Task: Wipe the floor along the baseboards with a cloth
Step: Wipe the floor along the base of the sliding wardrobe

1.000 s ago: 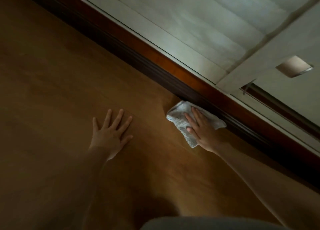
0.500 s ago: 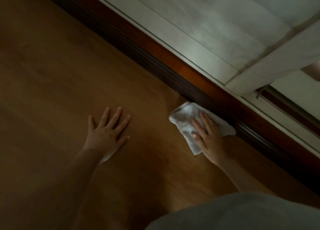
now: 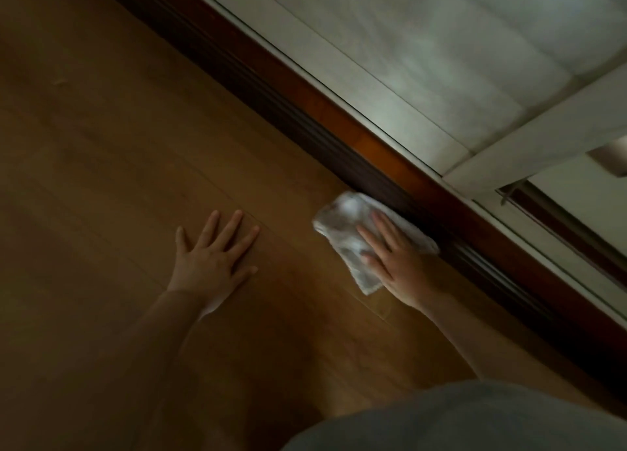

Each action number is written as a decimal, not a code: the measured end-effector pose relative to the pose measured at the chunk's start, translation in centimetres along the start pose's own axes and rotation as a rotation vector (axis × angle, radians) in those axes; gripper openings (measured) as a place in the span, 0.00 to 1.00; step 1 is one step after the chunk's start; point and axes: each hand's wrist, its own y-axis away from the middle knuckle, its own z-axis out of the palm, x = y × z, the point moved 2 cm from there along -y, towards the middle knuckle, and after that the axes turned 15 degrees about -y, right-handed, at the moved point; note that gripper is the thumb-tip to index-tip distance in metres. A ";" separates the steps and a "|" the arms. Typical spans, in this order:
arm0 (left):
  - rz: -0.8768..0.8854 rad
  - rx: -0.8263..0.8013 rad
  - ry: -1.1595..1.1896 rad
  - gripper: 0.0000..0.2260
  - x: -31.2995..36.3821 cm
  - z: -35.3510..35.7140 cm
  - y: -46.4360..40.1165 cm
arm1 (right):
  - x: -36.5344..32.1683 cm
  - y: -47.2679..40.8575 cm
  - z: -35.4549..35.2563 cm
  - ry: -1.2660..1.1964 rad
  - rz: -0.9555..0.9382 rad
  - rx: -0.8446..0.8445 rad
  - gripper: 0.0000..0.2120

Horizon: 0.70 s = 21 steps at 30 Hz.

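Fingers (image 3: 381, 228) of the right hand (image 3: 398, 264) are lying straight, pressing the white cloth (image 3: 342, 226) against the dark baseboard (image 3: 305, 117); its far edge seems shadowed. Left hand (image 3: 212, 260) is resting flat, fingers spread, on the floor (image 3: 101, 145).

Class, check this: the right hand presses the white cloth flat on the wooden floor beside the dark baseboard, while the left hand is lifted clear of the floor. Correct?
Not quite. In the head view the left hand lies flat on the floor, fingers spread, not lifted. The rest holds: the right hand presses the cloth beside the baseboard.
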 end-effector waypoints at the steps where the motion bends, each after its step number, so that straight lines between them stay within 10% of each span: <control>1: 0.001 -0.010 -0.003 0.31 0.1 0.0 0.0 | 1.3 3.0 0.0 0.000 0.052 0.035 0.26; 13: -0.009 0.043 0.025 0.31 0.1 0.5 0.3 | -3.8 -9.5 1.8 -0.059 0.022 -0.063 0.30; 21: 0.022 -0.016 0.007 0.29 -0.1 0.6 0.1 | -0.2 3.7 0.5 -0.022 0.077 0.038 0.25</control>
